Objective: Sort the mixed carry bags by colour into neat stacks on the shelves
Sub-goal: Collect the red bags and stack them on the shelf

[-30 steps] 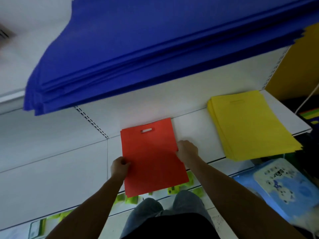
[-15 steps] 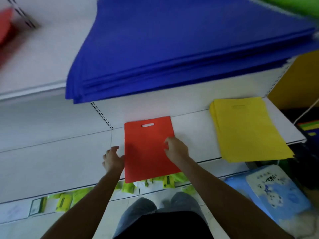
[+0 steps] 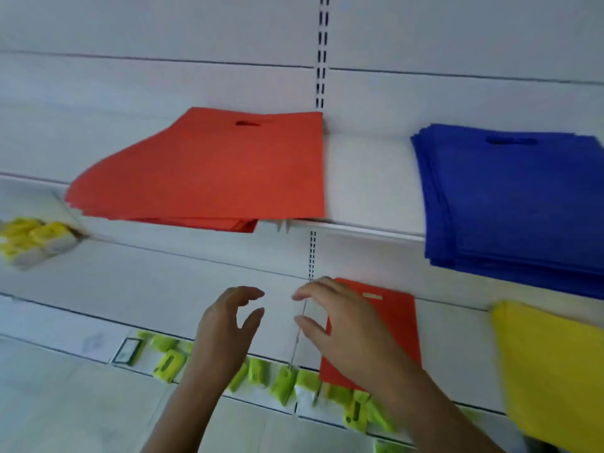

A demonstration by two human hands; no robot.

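Note:
A single red carry bag [image 3: 397, 325] lies flat on the lower white shelf [image 3: 108, 308], partly hidden behind my right hand [image 3: 346, 325]. Both hands hover above the shelf and hold nothing. My left hand [image 3: 225, 331] is to the left of the bag, fingers loosely curved. A stack of red bags [image 3: 212, 171] sits on the upper shelf [image 3: 366, 178], overhanging its front edge. A thick stack of blue bags [image 3: 519, 204] lies to its right. A yellow stack [image 3: 552, 371] rests at the far right of the lower shelf.
Green-yellow price tags [image 3: 284, 384] line the lower shelf's front edge. A packet of yellow items [image 3: 29, 240] sits at the far left. A slotted upright [image 3: 322, 50] runs down the white back panel.
My head has tilted up and left, bringing the upper shelf's red stack into view. Both hands have lifted off the single red bag and moved left of it.

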